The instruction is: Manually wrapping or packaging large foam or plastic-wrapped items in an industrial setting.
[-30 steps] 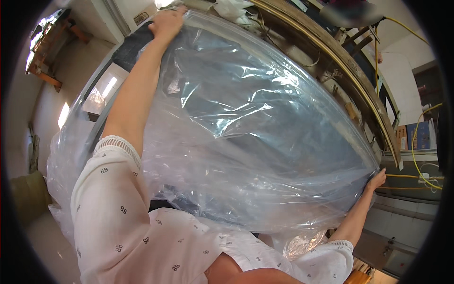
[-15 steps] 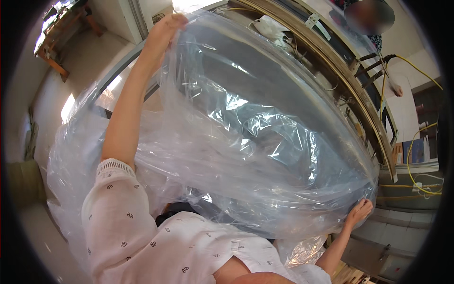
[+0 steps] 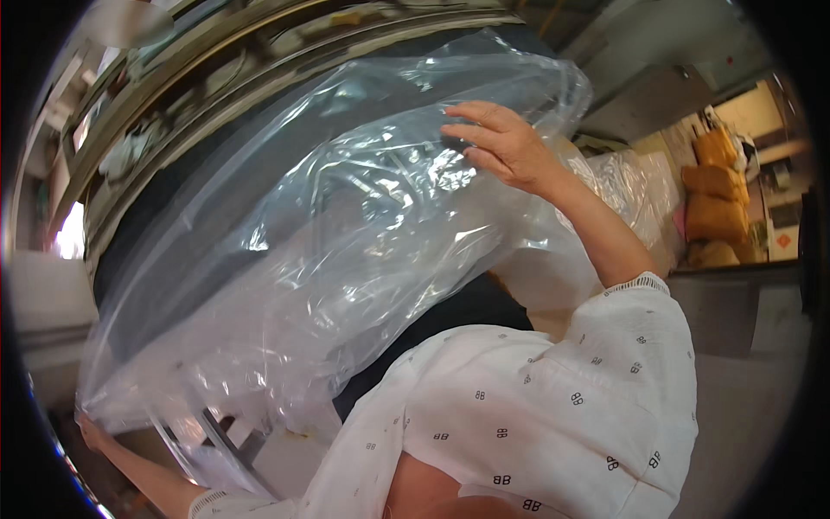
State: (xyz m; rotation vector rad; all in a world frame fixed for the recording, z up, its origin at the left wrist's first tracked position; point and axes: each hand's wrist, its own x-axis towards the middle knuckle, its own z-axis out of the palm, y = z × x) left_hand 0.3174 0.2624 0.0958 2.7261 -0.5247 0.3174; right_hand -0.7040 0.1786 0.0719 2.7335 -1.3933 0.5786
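A large, wrinkled sheet of clear plastic film (image 3: 346,199) spreads before me over a dark work surface (image 3: 199,169). At its far left end my left hand (image 3: 89,430) is closed on the film's edge, its fingertips partly hidden. Over the right part of the film my right hand (image 3: 506,147) hovers or rests with its fingers spread and nothing gripped. I cannot tell whether it touches the film. The near edge of the film hangs in folds close to my body.
Long metal rails (image 3: 186,65) run along the far side of the work surface. A crumpled clear plastic bundle (image 3: 635,186) lies to the right. Beyond it are stacked orange-yellow packages (image 3: 716,199). Grey metal bars (image 3: 229,445) show beneath the film at lower left.
My view has swung to the right. My right hand has let go of the film's edge and now spreads over it. My left hand still grips the film, now low at the left.
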